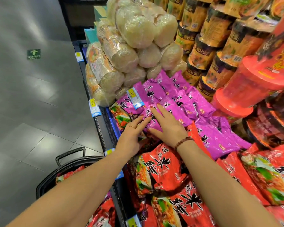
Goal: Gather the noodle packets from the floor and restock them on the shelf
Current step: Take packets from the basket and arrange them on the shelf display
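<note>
Supermarket shelf (105, 128) crowded with noodles; left hand (131, 136) and right hand (168, 128) lie on a purple noodle packet (150, 125), fingers straight and spread, pressing rather than gripping; restocking seems underway; next, likely lifting red packets (67, 175) from the floor basket (69, 163).
</note>
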The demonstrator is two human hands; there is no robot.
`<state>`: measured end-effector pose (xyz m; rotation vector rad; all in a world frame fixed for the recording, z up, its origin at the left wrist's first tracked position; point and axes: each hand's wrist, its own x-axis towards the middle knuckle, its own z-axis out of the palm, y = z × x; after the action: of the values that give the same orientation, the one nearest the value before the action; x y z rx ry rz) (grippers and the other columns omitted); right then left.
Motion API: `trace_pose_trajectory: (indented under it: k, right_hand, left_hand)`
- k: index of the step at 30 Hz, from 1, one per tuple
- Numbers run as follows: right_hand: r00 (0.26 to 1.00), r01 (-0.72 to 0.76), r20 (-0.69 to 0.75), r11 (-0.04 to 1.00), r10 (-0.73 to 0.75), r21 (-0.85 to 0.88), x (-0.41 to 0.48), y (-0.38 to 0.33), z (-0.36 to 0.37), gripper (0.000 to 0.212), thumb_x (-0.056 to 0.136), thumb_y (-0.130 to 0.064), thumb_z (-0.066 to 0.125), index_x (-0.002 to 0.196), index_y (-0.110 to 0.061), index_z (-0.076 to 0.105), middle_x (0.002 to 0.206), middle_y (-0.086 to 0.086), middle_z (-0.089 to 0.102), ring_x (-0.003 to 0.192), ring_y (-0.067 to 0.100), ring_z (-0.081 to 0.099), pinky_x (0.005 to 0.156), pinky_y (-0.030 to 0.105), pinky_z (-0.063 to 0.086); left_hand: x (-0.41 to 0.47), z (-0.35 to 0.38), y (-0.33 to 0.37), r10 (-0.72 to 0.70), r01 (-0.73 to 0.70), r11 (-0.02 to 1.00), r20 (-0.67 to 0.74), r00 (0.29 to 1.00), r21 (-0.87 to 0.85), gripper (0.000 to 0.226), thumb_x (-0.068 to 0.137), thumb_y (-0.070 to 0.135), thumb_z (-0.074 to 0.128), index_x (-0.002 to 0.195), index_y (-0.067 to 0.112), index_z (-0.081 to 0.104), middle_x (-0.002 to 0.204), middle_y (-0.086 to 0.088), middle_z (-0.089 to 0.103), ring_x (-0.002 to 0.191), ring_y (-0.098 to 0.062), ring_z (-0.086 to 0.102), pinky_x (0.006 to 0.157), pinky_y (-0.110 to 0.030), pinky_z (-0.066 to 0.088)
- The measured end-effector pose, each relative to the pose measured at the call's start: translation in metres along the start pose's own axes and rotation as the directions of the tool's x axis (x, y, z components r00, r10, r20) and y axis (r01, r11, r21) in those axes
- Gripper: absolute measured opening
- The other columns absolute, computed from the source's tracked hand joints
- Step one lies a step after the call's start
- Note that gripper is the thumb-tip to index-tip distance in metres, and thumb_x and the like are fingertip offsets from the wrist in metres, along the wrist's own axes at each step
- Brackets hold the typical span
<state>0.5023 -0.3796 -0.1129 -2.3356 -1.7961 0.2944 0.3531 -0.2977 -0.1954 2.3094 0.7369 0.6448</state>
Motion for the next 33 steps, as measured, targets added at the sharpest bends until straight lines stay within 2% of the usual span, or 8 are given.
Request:
trace_pose_trajectory:
  k: [3, 7, 10, 15, 19, 24, 28, 33]
  right_hand:
    - [0.999, 0.040, -0.026, 0.998, -0.041, -0.038, 0.004, 0.001, 0.007, 0.077, 0.093, -0.045, 0.056, 0.154, -0.029, 0.011, 0.162, 0.000, 0.005, 0.148, 0.017, 0.011, 0.114, 0.036, 0.025]
    - [0.999, 0.028, 0.023, 0.998, -0.027, -0.060, 0.008, -0.002, 0.009, 0.079, 0.093, -0.048, 0.054, 0.154, -0.030, 0.008, 0.162, -0.002, 0.003, 0.148, 0.018, 0.010, 0.117, 0.041, 0.026]
    - [0.999, 0.033, 0.021, 0.991, -0.030, -0.129, 0.004, -0.008, 0.004, 0.079, 0.092, -0.051, 0.053, 0.154, -0.030, 0.009, 0.162, 0.000, 0.004, 0.147, 0.021, 0.014, 0.114, 0.042, 0.030]
    - [0.993, 0.027, -0.099, 0.959, -0.057, -0.281, -0.015, -0.033, -0.011, 0.072, 0.091, -0.048, 0.055, 0.151, -0.021, 0.026, 0.157, 0.008, 0.024, 0.142, 0.028, 0.027, 0.112, 0.041, 0.028]
    - [0.938, 0.160, -0.260, 0.952, -0.229, -0.262, -0.030, -0.070, -0.017, 0.055, 0.075, -0.034, 0.075, 0.119, -0.004, 0.061, 0.117, 0.016, 0.063, 0.106, 0.035, 0.060, 0.089, 0.044, 0.050]
    - [0.905, 0.274, -0.287, 0.947, -0.313, -0.168, -0.043, -0.138, -0.002, 0.043, 0.068, -0.031, 0.070, 0.102, -0.004, 0.064, 0.095, 0.013, 0.065, 0.085, 0.034, 0.061, 0.069, 0.040, 0.052]
    - [0.902, 0.328, -0.265, 0.941, -0.340, -0.088, -0.050, -0.182, 0.033, 0.044, 0.070, -0.035, 0.066, 0.102, -0.004, 0.064, 0.097, 0.013, 0.064, 0.089, 0.036, 0.061, 0.073, 0.041, 0.052]
    - [0.940, 0.316, -0.130, 0.949, -0.314, -0.009, -0.057, -0.222, 0.095, 0.041, 0.071, -0.034, 0.069, 0.100, -0.006, 0.063, 0.097, 0.011, 0.064, 0.091, 0.035, 0.060, 0.073, 0.040, 0.052]
  left_hand:
    - [0.001, 0.001, -0.004, -0.033, 0.029, 0.997, 0.058, 0.998, 0.067, 0.099, 0.080, 0.009, 0.073, 0.148, 0.050, 0.013, 0.157, -0.006, 0.024, 0.135, -0.034, 0.032, 0.106, -0.050, 0.037]
    - [0.002, -0.012, -0.003, -0.094, 0.068, 0.989, 0.202, 0.975, 0.132, 0.105, 0.083, 0.006, 0.066, 0.140, 0.060, -0.003, 0.161, 0.001, 0.009, 0.142, -0.031, 0.021, 0.101, -0.046, 0.042]
    - [-0.003, -0.029, 0.005, -0.123, 0.084, 0.985, 0.271, 0.955, 0.153, 0.100, 0.083, 0.011, 0.067, 0.148, 0.051, 0.002, 0.161, 0.006, 0.007, 0.143, -0.024, 0.019, 0.096, -0.043, 0.047]
    - [-0.025, -0.063, 0.002, -0.044, 0.010, 0.980, 0.168, 0.985, 0.196, 0.075, 0.084, 0.027, 0.069, 0.149, 0.026, 0.031, 0.152, 0.000, 0.032, 0.139, -0.023, 0.028, 0.109, -0.039, 0.035]
    - [-0.052, -0.103, -0.010, -0.025, 0.005, 0.956, 0.064, 0.998, 0.293, 0.062, 0.081, 0.031, 0.071, 0.138, 0.017, 0.050, 0.138, -0.001, 0.049, 0.130, -0.023, 0.040, 0.104, -0.038, 0.041]
    - [-0.099, -0.149, -0.040, -0.055, 0.061, 0.937, -0.029, 0.998, 0.345, 0.052, 0.074, 0.034, 0.071, 0.121, 0.013, 0.063, 0.117, -0.005, 0.064, 0.112, -0.030, 0.054, 0.088, -0.045, 0.051]
    - [-0.141, -0.176, -0.066, -0.138, 0.156, 0.910, -0.074, 0.988, 0.383, 0.049, 0.074, 0.034, 0.073, 0.117, 0.012, 0.066, 0.113, -0.006, 0.066, 0.110, -0.033, 0.056, 0.088, -0.040, 0.051]
    - [-0.193, -0.180, -0.106, -0.302, 0.294, 0.867, -0.045, 0.952, 0.402, 0.054, 0.073, 0.036, 0.073, 0.121, 0.013, 0.064, 0.117, -0.008, 0.063, 0.112, -0.032, 0.053, 0.093, -0.038, 0.044]
